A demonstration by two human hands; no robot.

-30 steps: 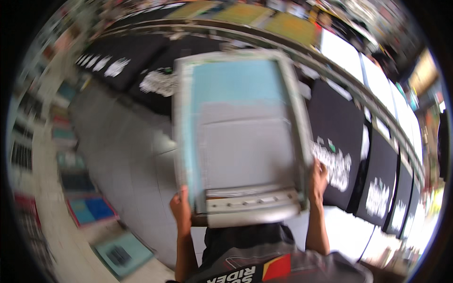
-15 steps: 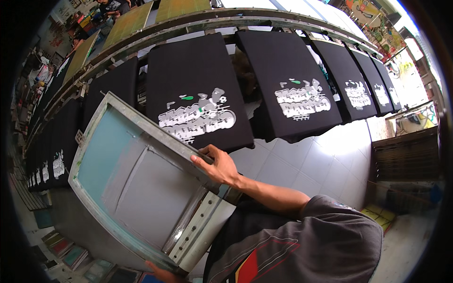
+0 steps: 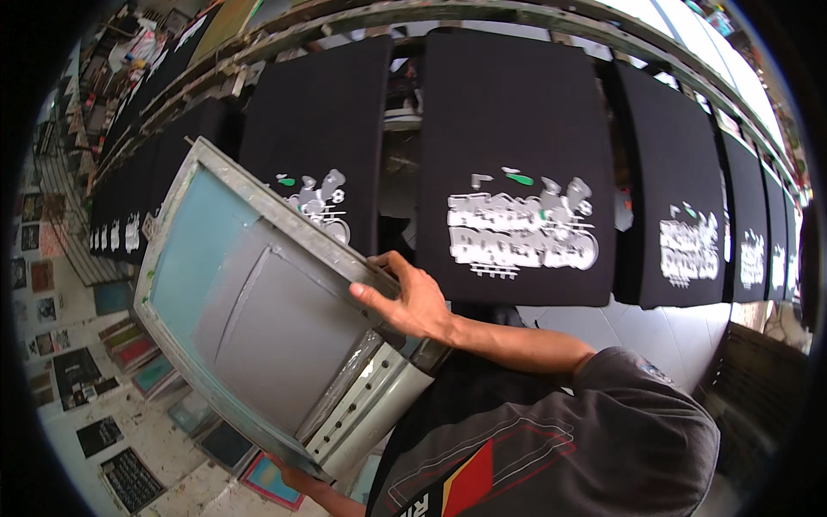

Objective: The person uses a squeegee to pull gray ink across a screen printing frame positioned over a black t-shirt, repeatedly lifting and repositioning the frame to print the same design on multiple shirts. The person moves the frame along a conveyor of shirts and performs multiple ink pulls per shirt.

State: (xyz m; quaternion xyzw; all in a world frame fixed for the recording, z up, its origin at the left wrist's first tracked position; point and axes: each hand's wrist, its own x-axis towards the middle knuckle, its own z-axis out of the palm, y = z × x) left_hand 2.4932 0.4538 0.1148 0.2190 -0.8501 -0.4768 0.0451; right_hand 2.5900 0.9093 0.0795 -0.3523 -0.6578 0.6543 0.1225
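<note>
I carry a screen-printing frame point(image 3: 237, 185) tilted in front of me, its pale wooden rim round a teal mesh point(image 3: 196, 226) with grey ink smeared over it. My right hand point(image 3: 412, 300) grips the upper right rim, thumb on top and fingers wrapped over the side. At the lower edge, my left hand point(image 3: 295, 476) holds the frame from beneath; most of its fingers are hidden. A pale bar with a row of bolts point(image 3: 366, 401) runs along the frame's near end. Beyond it lies a black shirt point(image 3: 517, 112) printed in white, grey and green.
More printed black shirts point(image 3: 676, 172) lie in a row on boards to both sides. A long rail point(image 3: 517, 13) runs behind them. Several coloured screens point(image 3: 142, 345) lean at the lower left, near a wall point(image 3: 60, 439) with dark prints. Tiled floor point(image 3: 637, 332) shows at right.
My view has swung to the right and the shirts sit differently in it. The frame stays in both hands, now in front of a different part of the row.
</note>
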